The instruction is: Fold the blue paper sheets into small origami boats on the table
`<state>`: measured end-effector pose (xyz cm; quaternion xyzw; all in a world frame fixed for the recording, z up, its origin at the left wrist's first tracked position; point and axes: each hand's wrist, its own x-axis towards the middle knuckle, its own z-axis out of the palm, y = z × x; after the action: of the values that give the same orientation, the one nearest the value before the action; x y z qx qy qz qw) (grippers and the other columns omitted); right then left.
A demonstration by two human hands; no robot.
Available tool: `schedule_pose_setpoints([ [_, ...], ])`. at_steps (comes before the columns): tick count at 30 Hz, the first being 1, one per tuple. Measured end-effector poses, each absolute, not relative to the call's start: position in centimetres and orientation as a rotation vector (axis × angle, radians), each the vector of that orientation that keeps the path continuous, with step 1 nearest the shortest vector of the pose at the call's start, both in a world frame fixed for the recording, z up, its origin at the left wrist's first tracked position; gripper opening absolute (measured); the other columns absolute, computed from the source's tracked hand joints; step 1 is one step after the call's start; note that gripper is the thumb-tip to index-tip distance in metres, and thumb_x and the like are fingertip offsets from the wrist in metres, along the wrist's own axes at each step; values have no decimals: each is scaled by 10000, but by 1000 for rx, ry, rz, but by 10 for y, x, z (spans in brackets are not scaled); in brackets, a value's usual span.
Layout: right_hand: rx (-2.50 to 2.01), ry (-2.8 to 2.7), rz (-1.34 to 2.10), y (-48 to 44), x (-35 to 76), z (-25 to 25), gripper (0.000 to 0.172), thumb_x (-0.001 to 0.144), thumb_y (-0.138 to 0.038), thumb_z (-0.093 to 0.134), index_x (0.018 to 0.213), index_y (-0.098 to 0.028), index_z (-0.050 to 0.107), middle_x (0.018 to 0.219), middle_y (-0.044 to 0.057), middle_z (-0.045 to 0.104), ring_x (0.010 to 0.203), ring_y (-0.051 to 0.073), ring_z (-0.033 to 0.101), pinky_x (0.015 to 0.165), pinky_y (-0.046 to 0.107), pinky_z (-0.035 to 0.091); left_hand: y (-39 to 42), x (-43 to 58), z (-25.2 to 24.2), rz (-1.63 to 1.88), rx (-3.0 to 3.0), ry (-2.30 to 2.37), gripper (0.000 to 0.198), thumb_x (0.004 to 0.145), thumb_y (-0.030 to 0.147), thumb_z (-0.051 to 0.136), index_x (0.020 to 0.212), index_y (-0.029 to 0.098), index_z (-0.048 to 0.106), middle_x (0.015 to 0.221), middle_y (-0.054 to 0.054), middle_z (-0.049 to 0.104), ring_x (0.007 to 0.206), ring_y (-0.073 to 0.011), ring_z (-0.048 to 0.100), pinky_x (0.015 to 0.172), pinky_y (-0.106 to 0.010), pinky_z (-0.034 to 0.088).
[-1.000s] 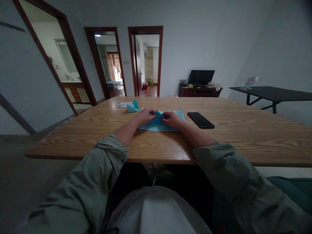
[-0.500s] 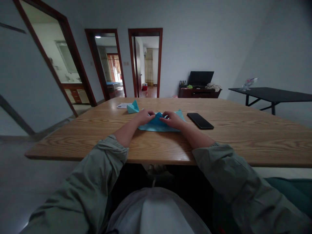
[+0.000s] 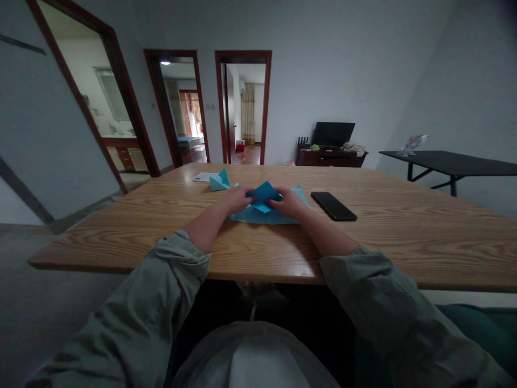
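Observation:
Between my two hands is a folded piece of blue paper (image 3: 264,194), held just above the table and showing a diamond-like face. My left hand (image 3: 238,199) pinches its left side, and my right hand (image 3: 288,203) pinches the right side. Under them lies a flat light-blue sheet (image 3: 262,217), partly covered by the hands. A light-blue folded paper shape (image 3: 219,180) with a raised point stands to the left, beyond my left hand. The fingertips are partly hidden behind the paper.
A black phone (image 3: 333,206) lies to the right of my right hand on the wooden table (image 3: 404,226). A printed white card (image 3: 204,177) is at the far left. Beyond stand a black table (image 3: 448,161) and a cabinet (image 3: 333,158) with a monitor (image 3: 334,134).
The blue paper between my hands has gone from a low peak to a broader diamond-like face turned toward me. Both hands keep hold of it. The view has tipped slightly.

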<state>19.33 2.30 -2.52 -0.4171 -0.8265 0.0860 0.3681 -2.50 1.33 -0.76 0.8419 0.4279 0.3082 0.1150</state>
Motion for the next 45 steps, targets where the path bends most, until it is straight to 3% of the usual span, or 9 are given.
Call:
schedule_pose_setpoints([
  [4, -1071, -2072, 322, 21, 193, -19, 224, 775, -294, 614, 942, -165, 690, 880, 47, 705, 794, 200, 619, 735, 311, 479, 9, -25, 1, 1076, 2452, 1233, 244, 852, 326, 520, 969, 195, 689, 906, -62, 682, 860, -226, 605, 849, -344, 451],
  [7, -1040, -1955, 500, 19, 192, -14, 228, 751, -287, 639, 926, -147, 681, 822, 36, 694, 738, 179, 609, 694, 301, 498, 9, -24, 5, 1243, 2296, 1230, 235, 825, 338, 591, 988, 181, 650, 947, -70, 666, 899, -216, 603, 883, -362, 458],
  [11, -957, -1675, 874, 20, 189, -11, 303, 738, -311, 675, 991, -148, 643, 913, 62, 691, 766, 172, 629, 657, 298, 546, 10, -19, 4, 1423, 1768, 1098, 614, 723, 354, 731, 1251, 226, 445, 965, -58, 652, 837, -185, 634, 780, -365, 523],
  [14, -911, -1552, 1005, 20, 187, -11, 321, 735, -303, 692, 1019, -171, 623, 1014, 75, 680, 814, 172, 643, 656, 290, 564, 9, -14, -2, 1267, 1518, 958, 749, 673, 349, 785, 1289, 235, 374, 968, -69, 665, 800, -187, 655, 729, -382, 548],
  [17, -917, -1495, 1066, 18, 187, -10, 325, 746, -305, 688, 1037, -182, 612, 1010, 70, 682, 775, 159, 646, 640, 282, 562, 7, -9, -6, 1110, 1490, 896, 651, 611, 318, 832, 1154, 162, 507, 988, -113, 669, 775, -196, 659, 718, -393, 561],
  [22, -963, -1522, 1150, 16, 190, -13, 316, 766, -342, 674, 1033, -179, 626, 986, 76, 690, 696, 133, 623, 622, 271, 546, 9, -9, -6, 1157, 1464, 886, 425, 655, 297, 801, 988, 109, 616, 951, -108, 682, 759, -167, 652, 730, -360, 577],
  [32, -973, -1488, 1258, 16, 196, -15, 287, 780, -393, 664, 973, -183, 638, 900, 65, 689, 705, 147, 617, 621, 270, 508, 9, -16, -4, 1234, 1580, 970, 338, 726, 309, 736, 997, 125, 652, 921, -65, 686, 723, -144, 646, 691, -338, 587],
  [40, -862, -1471, 1367, 14, 196, -13, 170, 813, -341, 647, 844, -181, 598, 753, 6, 659, 644, 107, 603, 593, 215, 483, 9, -16, 0, 1378, 1426, 971, 250, 790, 303, 682, 947, 115, 627, 741, -25, 655, 571, -112, 630, 603, -290, 584],
  [45, -921, -1375, 1391, 16, 194, -13, 300, 898, -390, 527, 689, -174, 521, 601, 27, 622, 592, 134, 613, 555, 233, 483, 12, -18, 1, 1419, 1391, 988, 248, 816, 320, 656, 973, 131, 621, 724, -12, 651, 538, -108, 629, 581, -287, 583],
])
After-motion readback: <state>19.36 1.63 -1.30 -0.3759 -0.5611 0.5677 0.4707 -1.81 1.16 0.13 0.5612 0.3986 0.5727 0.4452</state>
